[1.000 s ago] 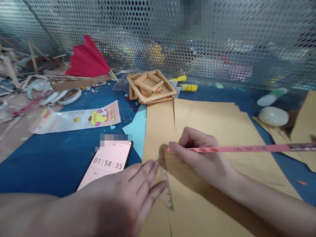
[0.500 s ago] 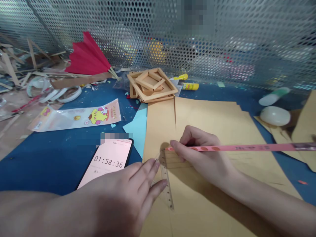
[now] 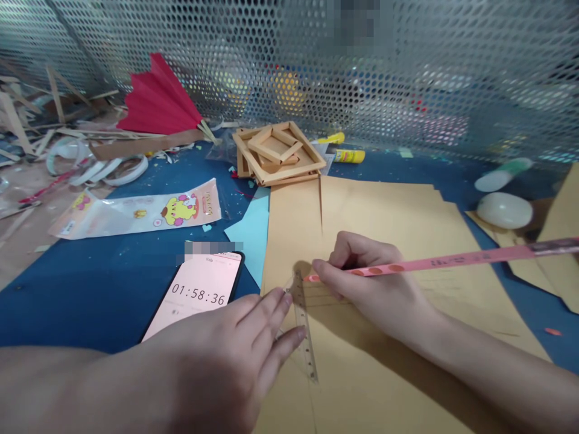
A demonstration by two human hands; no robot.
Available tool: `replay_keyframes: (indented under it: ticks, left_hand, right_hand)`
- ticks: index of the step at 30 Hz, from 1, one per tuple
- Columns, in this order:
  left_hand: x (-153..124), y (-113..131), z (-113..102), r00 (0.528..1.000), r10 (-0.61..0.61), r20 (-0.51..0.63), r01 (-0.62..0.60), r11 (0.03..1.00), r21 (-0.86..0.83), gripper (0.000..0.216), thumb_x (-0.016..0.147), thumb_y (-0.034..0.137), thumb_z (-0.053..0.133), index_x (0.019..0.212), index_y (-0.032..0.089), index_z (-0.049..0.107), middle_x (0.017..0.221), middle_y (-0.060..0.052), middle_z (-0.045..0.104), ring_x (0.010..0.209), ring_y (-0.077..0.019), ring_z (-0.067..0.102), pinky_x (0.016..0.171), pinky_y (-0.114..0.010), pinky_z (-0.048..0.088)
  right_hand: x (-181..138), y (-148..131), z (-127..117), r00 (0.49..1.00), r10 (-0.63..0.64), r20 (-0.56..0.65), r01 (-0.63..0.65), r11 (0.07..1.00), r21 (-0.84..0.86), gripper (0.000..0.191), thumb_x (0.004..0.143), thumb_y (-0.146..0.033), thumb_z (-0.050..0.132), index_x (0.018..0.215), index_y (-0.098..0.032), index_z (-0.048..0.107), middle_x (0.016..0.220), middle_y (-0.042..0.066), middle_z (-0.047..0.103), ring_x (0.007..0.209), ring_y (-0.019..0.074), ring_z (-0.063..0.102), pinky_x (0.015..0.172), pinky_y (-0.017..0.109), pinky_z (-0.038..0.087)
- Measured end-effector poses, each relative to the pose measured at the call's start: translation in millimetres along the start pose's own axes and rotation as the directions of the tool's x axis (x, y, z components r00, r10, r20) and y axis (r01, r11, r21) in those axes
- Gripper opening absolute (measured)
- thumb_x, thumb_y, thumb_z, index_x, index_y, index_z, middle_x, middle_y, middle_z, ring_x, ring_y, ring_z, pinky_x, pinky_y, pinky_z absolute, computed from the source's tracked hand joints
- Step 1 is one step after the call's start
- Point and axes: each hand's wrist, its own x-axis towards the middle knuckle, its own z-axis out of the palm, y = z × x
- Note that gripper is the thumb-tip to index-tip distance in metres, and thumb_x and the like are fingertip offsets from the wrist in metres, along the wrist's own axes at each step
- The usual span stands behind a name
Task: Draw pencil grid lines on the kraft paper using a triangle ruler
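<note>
My left hand [image 3: 262,337] presses a clear set square [image 3: 308,346] against a large sheet of brown card [image 3: 371,211]. Its fingers rest across the plastic, hiding part of it. In my right hand [image 3: 366,271] is a pink pencil [image 3: 425,263], pinched between thumb and fingers. The pencil point meets the card beside the top of the scaled edge. Several thin ruled lines run to the right from that edge, partly under my right hand. Left of the card, a phone [image 3: 199,289] showing a timer lies partly behind my left hand.
Stacked cardboard frames [image 3: 312,163] sit at the card's far edge, near yellow glue sticks [image 3: 350,157]. To the left are a plastic wrapper [image 3: 122,220], tape rolls [image 3: 129,172] and a red folded-paper fan [image 3: 158,99]. A white rounded object [image 3: 505,210] lies right. Perforated metal [image 3: 203,54] stands behind.
The pencil point has shifted slightly down along the set square's edge, and the pencil's back end has tilted up. My left hand and the set square stay in place.
</note>
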Motion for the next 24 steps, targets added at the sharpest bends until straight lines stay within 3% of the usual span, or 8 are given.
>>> replay_keyframes:
  ticks: [11,24]
  left_hand:
    - [1.2,-0.2,1.7,1.0,0.002,0.0,-0.002,1.0,0.0,0.052,0.094,0.009,0.016,0.119,0.012,0.061,0.117,-0.013,0.063,0.108,-0.0228,0.062,0.085,-0.034,0.046]
    - [1.9,-2.5,0.7,0.999,0.047,0.008,-0.047,0.999,0.001,0.047,0.093,0.01,0.021,0.12,0.008,0.059,0.116,-0.018,0.062,0.107,-0.0254,0.062,0.083,-0.034,0.049]
  right_hand:
    - [0.8,-6.7,-2.6,0.999,0.049,-0.004,-0.049,0.999,-0.005,0.03,0.073,-0.013,0.059,0.054,-0.02,0.037,0.046,-0.007,0.044,0.044,0.0061,0.036,0.04,0.019,0.026]
    - [-0.5,-0.3,-1.1,1.0,-0.022,0.001,0.022,1.0,0.011,0.03,0.074,-0.016,0.061,0.057,-0.02,0.037,0.049,-0.007,0.042,0.043,0.0061,0.036,0.039,0.02,0.027]
